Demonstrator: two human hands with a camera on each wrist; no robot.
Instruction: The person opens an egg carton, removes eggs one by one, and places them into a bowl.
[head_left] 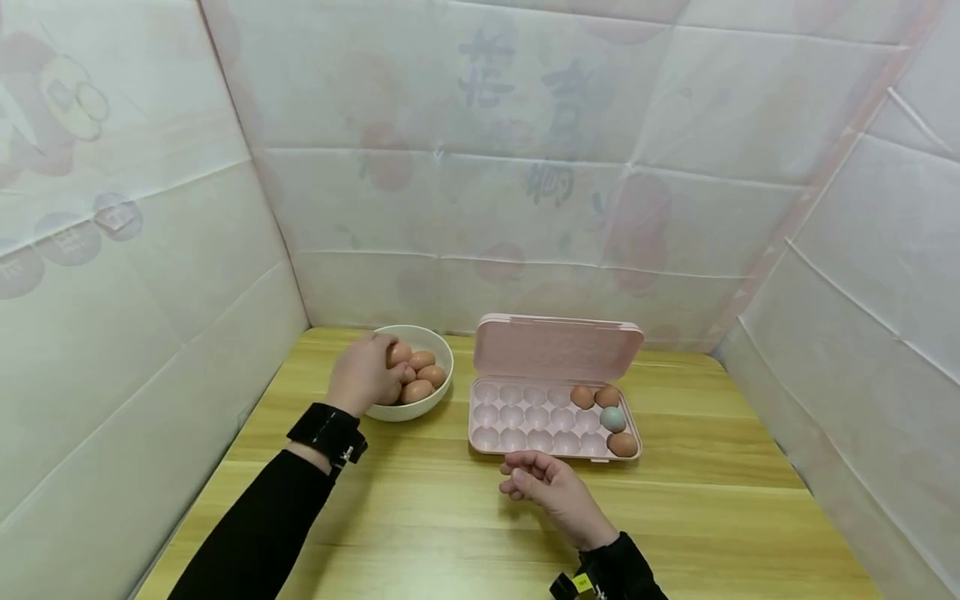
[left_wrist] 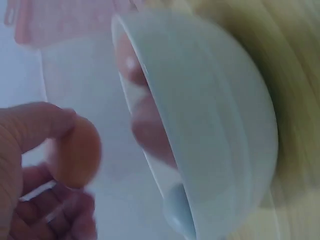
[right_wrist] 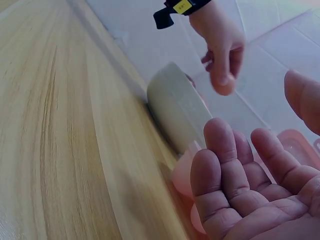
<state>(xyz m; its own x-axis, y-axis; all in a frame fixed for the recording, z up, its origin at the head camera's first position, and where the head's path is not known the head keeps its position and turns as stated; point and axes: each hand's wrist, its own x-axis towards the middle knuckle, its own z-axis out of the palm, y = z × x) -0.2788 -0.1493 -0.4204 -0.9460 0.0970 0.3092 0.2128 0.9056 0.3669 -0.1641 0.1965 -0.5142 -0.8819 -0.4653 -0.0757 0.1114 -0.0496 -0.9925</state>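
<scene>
My left hand [head_left: 362, 375] is over the near-left rim of a white bowl [head_left: 411, 412] of brown eggs [head_left: 417, 391]. Its thumb and fingers pinch a brown egg [left_wrist: 77, 152], held above the rim in both wrist views. A pale bluish egg [left_wrist: 178, 210] also shows at the bowl's edge. My right hand [head_left: 555, 492] hovers in front of a pink egg carton [head_left: 480, 450], palm up, fingers loosely bent, holding nothing. The carton's lid [head_left: 558, 348] stands raised. At its right end sit three brown eggs [head_left: 622, 445] and one pale blue-green egg [head_left: 612, 419].
Bowl and carton stand side by side near the back of a wood-grain table [head_left: 420, 517]. White printed sheeting [head_left: 450, 208] encloses the table at the back and both sides.
</scene>
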